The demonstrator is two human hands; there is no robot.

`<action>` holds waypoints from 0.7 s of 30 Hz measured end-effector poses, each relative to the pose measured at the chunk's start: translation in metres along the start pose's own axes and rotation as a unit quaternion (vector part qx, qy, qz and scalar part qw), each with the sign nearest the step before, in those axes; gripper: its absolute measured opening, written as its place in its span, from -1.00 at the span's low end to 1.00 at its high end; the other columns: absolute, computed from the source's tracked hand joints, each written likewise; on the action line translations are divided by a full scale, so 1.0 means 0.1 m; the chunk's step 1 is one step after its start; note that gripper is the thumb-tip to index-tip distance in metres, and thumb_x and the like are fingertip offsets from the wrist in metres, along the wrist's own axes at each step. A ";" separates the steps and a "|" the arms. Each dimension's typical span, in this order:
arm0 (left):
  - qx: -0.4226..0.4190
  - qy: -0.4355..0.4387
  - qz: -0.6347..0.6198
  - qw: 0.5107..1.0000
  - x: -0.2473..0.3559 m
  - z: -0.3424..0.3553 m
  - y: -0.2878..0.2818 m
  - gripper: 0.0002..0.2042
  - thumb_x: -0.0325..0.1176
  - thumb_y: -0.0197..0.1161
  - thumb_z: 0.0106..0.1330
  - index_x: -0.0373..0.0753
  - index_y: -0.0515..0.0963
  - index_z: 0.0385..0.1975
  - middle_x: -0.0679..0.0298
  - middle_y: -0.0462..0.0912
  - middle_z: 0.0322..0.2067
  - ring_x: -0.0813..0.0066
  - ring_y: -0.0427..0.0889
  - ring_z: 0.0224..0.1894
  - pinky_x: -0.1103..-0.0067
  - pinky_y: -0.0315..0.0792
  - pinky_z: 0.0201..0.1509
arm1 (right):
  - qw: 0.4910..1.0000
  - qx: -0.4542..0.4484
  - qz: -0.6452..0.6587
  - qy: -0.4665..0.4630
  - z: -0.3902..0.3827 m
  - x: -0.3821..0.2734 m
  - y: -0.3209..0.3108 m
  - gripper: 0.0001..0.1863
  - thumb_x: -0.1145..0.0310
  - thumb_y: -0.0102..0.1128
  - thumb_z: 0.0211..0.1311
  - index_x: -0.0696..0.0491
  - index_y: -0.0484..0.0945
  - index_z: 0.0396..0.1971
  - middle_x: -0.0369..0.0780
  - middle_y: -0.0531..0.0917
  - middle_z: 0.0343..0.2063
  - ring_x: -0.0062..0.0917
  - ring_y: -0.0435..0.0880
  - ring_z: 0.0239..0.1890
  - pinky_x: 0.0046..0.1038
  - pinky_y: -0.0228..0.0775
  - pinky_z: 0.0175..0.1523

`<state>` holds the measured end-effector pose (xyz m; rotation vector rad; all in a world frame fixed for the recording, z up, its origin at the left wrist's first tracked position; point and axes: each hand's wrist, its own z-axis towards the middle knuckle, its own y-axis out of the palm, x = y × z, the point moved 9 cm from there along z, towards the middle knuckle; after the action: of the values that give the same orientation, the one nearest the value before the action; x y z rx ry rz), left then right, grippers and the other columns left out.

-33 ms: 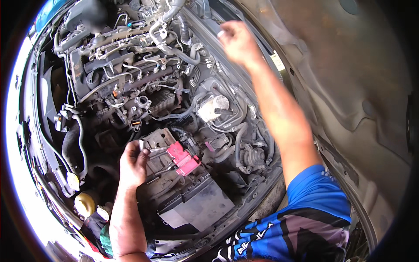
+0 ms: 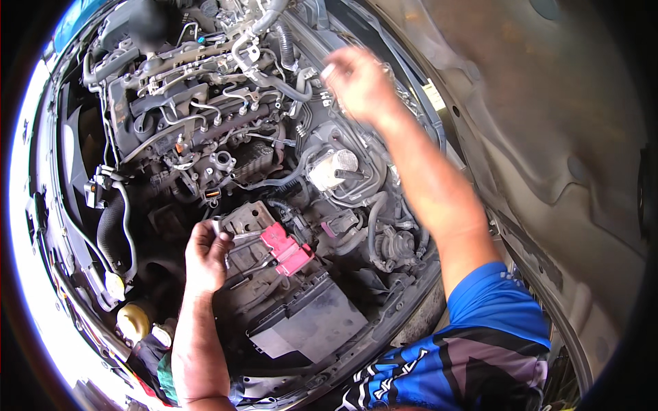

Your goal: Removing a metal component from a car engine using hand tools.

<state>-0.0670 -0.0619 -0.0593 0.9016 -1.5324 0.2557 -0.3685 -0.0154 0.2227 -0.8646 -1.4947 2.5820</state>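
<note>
Under a raised hood, a dusty engine filled the view toward ten o'clock, while a blue sleeve entered from four. The left hand, near eight o'clock, was closed, thumb and fingers pinching a small silvery piece just beside a metal bracket. A red plastic cover sat at that hand's three o'clock, with a black box lying from the cover toward five. The right hand, near twelve, was blurred, its fingers curled; whether it gripped anything could not be told. A slackened pinch risked losing the small silvery piece into the dark gap at the left hand's nine o'clock, where recovery looked awkward. A careless sweep of the right forearm could have knocked the white reservoir on its nine o'clock side.
</note>
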 end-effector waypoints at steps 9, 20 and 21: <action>0.089 0.044 -0.312 0.945 0.08 0.05 -0.23 -0.87 -0.50 0.18 0.42 -0.18 0.51 -0.10 0.34 0.60 -0.27 0.52 0.58 -0.20 0.48 0.50 -0.08 | 0.874 -0.464 0.099 0.104 -1.93 -0.91 2.22 -0.71 0.27 0.16 0.34 0.11 0.46 -0.06 0.02 0.66 -0.30 -0.03 0.67 -0.12 -0.12 0.49 -0.08; 0.085 -0.046 0.160 0.983 0.20 0.06 -0.19 -0.51 -0.40 0.29 0.38 -0.36 0.34 0.25 0.14 0.66 -0.16 0.48 0.61 -0.15 0.56 0.48 0.03 | 0.919 -0.246 0.287 0.111 -1.78 0.19 1.68 -0.89 0.39 0.07 0.44 0.10 0.54 -0.26 -0.35 0.53 -0.54 -0.73 0.41 -0.62 -0.58 0.29 -0.55; 0.081 -0.045 0.199 0.976 0.21 0.05 -0.20 -0.52 -0.39 0.30 0.37 -0.36 0.36 0.23 0.12 0.66 -0.15 0.44 0.63 -0.13 0.54 0.49 0.04 | 0.869 -0.249 0.324 0.278 -1.91 0.44 1.66 -0.87 0.38 0.04 0.46 0.08 0.54 -0.26 -0.37 0.50 -0.55 -0.74 0.39 -0.61 -0.60 0.26 -0.56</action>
<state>-0.0558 -0.0871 -0.0482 0.7314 -1.7906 0.6445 -0.2744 0.0596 -0.0042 -2.2729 -1.9013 1.9067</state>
